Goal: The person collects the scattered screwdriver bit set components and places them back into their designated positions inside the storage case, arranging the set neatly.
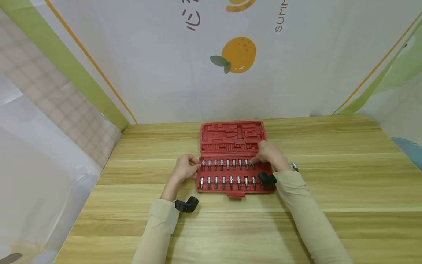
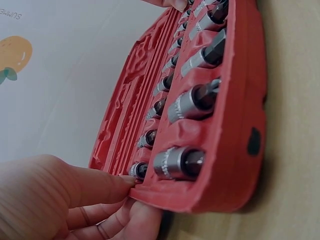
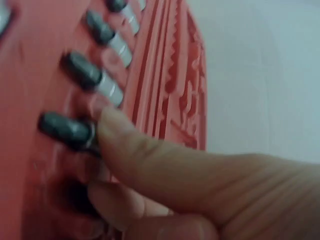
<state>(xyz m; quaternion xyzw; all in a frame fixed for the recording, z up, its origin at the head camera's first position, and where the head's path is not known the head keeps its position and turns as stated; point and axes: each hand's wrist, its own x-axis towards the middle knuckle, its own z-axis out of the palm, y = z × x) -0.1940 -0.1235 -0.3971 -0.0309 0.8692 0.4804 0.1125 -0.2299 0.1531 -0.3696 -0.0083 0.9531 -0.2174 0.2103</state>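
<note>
An open red plastic case (image 1: pixel 217 172) lies on the table, holding two rows of silver bit sockets with dark tips. My left hand (image 1: pixel 185 168) grips the case's left edge; in the left wrist view, the thumb (image 2: pixel 102 185) is on top and the other fingers are below. At the right end of the upper row, my right hand (image 1: pixel 271 156) pinches a bit socket (image 3: pixel 67 131) between thumb and index finger. That socket sits in or just at its slot; the fingers hide its silver end. Beside it, a dark slot (image 3: pixel 75 196) shows below the fingers.
Another bit socket (image 1: pixel 295 167) lies on the wooden table (image 1: pixel 346 183) right of my right wrist. The case's raised lid (image 1: pixel 230 134) has moulded recesses and stands at the back. A fruit-printed cloth (image 1: pixel 165 73) hangs behind the table.
</note>
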